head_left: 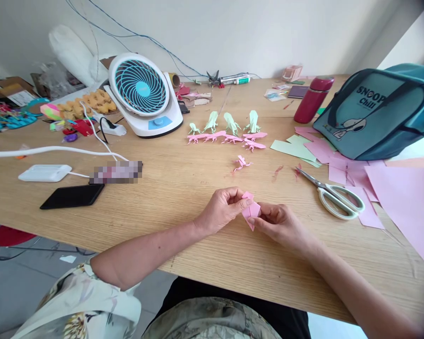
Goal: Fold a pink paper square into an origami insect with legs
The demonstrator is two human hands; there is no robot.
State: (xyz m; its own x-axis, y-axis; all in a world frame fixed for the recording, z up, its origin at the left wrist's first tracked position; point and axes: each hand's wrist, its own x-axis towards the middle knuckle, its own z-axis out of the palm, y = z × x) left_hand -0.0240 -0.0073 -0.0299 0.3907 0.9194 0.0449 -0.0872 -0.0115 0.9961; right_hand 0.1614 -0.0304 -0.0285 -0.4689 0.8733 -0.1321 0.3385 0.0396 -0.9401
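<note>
A small piece of folded pink paper is held between my two hands above the wooden table. My left hand pinches its upper left part between thumb and fingers. On the lower right side, my right hand grips the paper with thumb and fingertips. The paper has several creases and tapers to a point at the bottom. Just beyond it stands a pink folded paper figure with thin legs. Farther back, several pink paper figures lie in a row before several pale green ones.
White-handled scissors lie to the right, near pink paper sheets and green paper pieces. Behind them are a red flask and a teal bag. A white fan, a black phone and cables occupy the left.
</note>
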